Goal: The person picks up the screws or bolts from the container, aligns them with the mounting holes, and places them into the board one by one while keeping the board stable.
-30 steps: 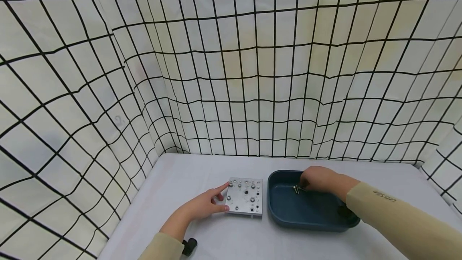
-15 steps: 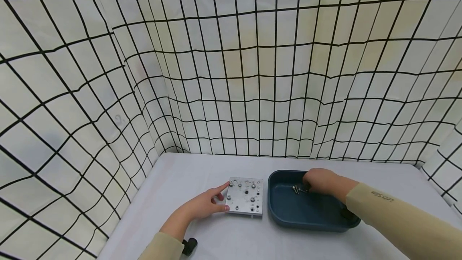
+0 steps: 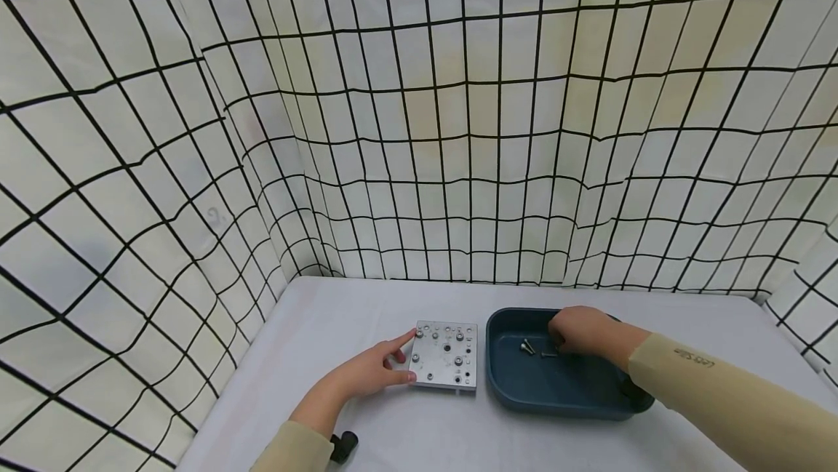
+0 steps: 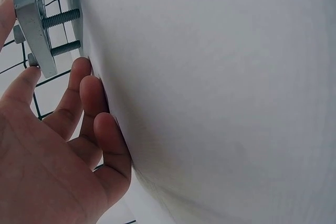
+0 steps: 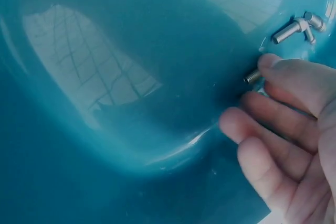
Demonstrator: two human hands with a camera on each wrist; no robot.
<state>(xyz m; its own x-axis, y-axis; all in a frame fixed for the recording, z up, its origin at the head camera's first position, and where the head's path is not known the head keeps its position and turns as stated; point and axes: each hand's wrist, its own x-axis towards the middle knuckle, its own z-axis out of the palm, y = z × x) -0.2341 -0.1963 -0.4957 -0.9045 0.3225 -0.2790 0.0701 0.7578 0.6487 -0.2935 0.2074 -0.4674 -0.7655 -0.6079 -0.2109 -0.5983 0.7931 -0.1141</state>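
Observation:
A square metal plate point(image 3: 435, 366) with holes and several bolt heads lies on the white table. My left hand point(image 3: 373, 370) holds its left side, index finger at the back corner and thumb at the front one. The left wrist view shows threaded bolts point(image 4: 62, 19) projecting beneath the plate; the other fingers curl near the tabletop. Inside the dark blue tray point(image 3: 556, 412), my right hand point(image 3: 579, 330) pinches a small bolt point(image 5: 253, 77) between thumb and index finger, its threaded end sticking out. Further bolts point(image 3: 527, 347) lie loose on the tray floor beside the fingers.
A black cylindrical object point(image 3: 345, 447) lies by the left wrist, partly covered by the sleeve. White walls with a black grid point(image 3: 458, 166) enclose the table at the back and sides. The tray stands just right of the plate.
The loose bolts in the tray have shifted slightly left and spread apart. My right hand has moved a little to the right; my left hand and the plate stay put.

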